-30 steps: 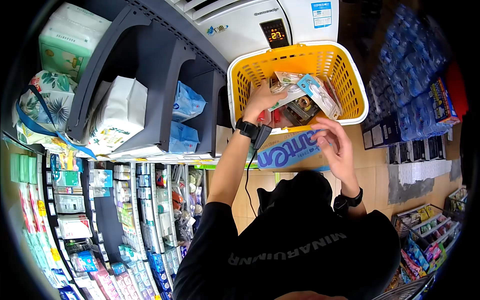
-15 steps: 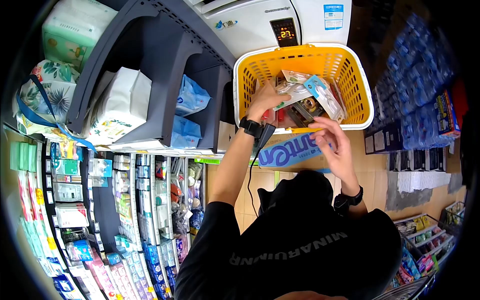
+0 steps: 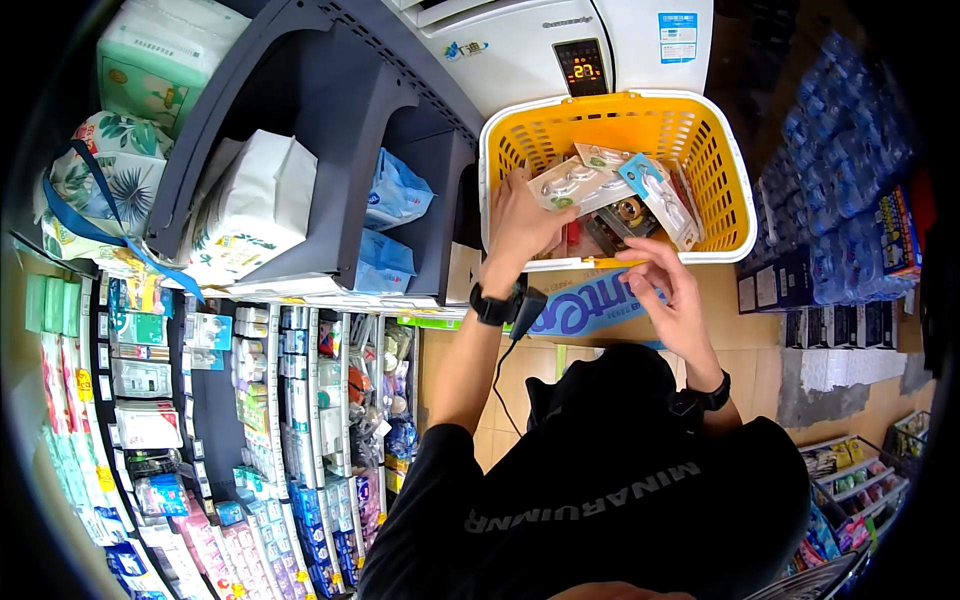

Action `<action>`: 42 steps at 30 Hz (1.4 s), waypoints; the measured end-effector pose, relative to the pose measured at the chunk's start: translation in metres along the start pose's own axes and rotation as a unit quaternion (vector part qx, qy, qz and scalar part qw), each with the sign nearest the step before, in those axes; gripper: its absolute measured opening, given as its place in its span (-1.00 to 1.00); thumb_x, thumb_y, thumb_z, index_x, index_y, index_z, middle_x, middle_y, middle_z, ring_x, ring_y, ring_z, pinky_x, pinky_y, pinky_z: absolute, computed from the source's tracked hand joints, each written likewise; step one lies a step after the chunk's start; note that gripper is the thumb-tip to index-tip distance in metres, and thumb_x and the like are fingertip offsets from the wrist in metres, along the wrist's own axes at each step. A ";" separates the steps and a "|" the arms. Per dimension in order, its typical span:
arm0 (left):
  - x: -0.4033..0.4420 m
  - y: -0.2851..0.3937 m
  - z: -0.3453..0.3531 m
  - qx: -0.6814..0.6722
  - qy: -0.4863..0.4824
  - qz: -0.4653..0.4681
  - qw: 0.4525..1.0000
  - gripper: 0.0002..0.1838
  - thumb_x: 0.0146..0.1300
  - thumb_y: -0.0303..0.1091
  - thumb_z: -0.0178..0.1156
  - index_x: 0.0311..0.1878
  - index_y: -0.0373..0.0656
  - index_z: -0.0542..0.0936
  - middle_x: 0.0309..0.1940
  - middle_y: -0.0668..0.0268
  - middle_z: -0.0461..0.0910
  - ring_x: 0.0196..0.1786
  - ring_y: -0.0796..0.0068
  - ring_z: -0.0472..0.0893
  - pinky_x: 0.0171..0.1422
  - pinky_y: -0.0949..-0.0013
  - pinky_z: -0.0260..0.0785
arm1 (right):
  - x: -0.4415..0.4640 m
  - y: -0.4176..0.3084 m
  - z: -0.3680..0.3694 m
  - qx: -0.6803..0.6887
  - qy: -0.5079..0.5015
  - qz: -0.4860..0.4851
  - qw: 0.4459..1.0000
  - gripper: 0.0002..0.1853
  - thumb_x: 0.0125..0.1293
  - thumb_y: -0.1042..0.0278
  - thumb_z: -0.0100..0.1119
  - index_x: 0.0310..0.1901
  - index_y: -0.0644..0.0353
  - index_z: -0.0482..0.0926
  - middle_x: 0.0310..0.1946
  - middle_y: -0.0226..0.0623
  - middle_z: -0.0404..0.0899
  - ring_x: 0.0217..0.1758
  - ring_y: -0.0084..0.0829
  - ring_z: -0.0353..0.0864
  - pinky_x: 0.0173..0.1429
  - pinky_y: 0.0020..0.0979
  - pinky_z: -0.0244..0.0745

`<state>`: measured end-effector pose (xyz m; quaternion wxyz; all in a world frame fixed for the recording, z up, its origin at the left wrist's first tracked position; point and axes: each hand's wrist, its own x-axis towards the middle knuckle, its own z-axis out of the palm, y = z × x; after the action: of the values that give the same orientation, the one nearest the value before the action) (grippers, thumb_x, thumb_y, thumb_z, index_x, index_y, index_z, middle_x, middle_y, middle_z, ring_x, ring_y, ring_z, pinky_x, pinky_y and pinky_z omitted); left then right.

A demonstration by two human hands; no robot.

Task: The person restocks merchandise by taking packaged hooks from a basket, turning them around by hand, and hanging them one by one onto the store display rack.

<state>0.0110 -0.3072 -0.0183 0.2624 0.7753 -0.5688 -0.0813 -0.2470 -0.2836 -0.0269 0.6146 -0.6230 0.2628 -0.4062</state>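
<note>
My left hand [image 3: 527, 222] reaches inside a yellow basket [image 3: 738, 195] with a white rim, its fingers beside a clear blister pack [image 3: 570, 185] and its thumb spread along the pack's lower edge. The fingertips are partly hidden. Something red [image 3: 573, 236] shows near that thumb. My right hand [image 3: 672, 295] is at the basket's near rim, with curled fingers around the yellow basket handle [image 3: 600, 264]. A blue-topped blister pack [image 3: 655, 195] leans over other packaged goods in the basket.
A white appliance [image 3: 640, 50] with a lit display stands behind the basket. Grey shelving [image 3: 330, 190] holding tissue packs rises on the left, above stocked racks [image 3: 310, 450]. A blue-printed carton [image 3: 590, 308] lies under the basket's near side. Wrapped bottles [image 3: 835, 190] are stacked at right.
My left hand has drawn back slightly toward me and along the basket's left side, so more of the clear blister pack shows. My right hand stays at the rim. The view has shifted slightly.
</note>
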 end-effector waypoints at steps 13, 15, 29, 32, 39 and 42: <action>-0.098 0.043 -0.040 -0.093 0.101 0.031 0.990 -0.01 -0.06 -0.24 0.61 0.42 -0.30 0.28 0.23 -0.03 0.44 0.29 -0.09 0.43 0.38 0.01 0.34 | 0.011 0.000 0.013 -0.020 -0.013 -0.001 1.000 -0.61 0.49 0.55 0.12 0.31 0.31 0.45 0.07 -0.18 0.67 -0.04 -0.48 0.70 0.15 -0.44 0.56; -0.107 0.053 -0.041 -0.106 0.115 0.039 0.987 0.00 -0.06 -0.24 0.61 0.42 -0.30 0.28 0.24 -0.03 0.43 0.30 -0.08 0.42 0.39 0.02 0.33 | 0.012 0.000 0.015 0.003 0.007 0.052 0.999 -0.63 0.54 0.46 0.14 0.31 0.35 0.45 0.05 -0.20 0.67 -0.02 -0.51 0.67 0.16 -0.45 0.55; -0.139 0.066 -0.012 -0.159 0.171 0.105 0.967 0.16 -0.09 -0.20 0.69 0.51 -0.28 0.17 0.38 -0.02 0.26 0.43 -0.02 0.28 0.50 -0.02 0.18 | 0.014 -0.002 0.015 0.076 0.143 -0.034 0.986 -0.68 0.56 0.47 0.15 0.25 0.38 0.49 -0.19 -0.36 0.68 -0.17 -0.67 0.58 -0.08 -0.58 0.46; -0.140 0.064 -0.017 -0.229 0.152 0.119 0.954 0.06 0.06 -0.28 0.61 0.53 -0.31 0.17 0.36 -0.05 0.33 0.41 -0.03 0.34 0.45 0.01 0.26 | 0.014 -0.007 0.011 0.045 0.158 -0.050 0.985 -0.69 0.55 0.49 0.15 0.24 0.40 0.51 -0.18 -0.35 0.69 -0.17 -0.68 0.58 -0.07 -0.59 0.46; -0.133 0.069 -0.029 -0.330 0.136 0.029 0.934 -0.67 0.49 -0.44 0.23 0.25 -0.31 0.61 -0.05 0.23 0.57 -0.05 0.49 0.59 0.09 0.40 0.47 | 0.009 -0.012 0.008 0.016 0.187 -0.074 0.979 -0.63 0.50 0.60 0.19 0.29 0.45 0.54 -0.07 -0.26 0.73 -0.05 -0.63 0.62 0.10 -0.54 0.52; -0.128 0.060 -0.027 -0.319 0.134 0.036 0.938 -0.78 0.46 -0.46 0.26 0.10 -0.30 0.68 -0.14 0.20 0.64 -0.17 0.41 0.62 -0.03 0.41 0.48 | 0.008 -0.009 0.008 -0.007 0.190 -0.108 0.976 -0.59 0.49 0.60 0.20 0.34 0.43 0.52 -0.03 -0.22 0.73 -0.04 -0.62 0.62 0.12 -0.53 0.53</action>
<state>-0.0713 -0.1931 0.0118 0.5724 0.6336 -0.5002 -0.1440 -0.2378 -0.2850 -0.0155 0.5014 -0.5635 0.3092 -0.5792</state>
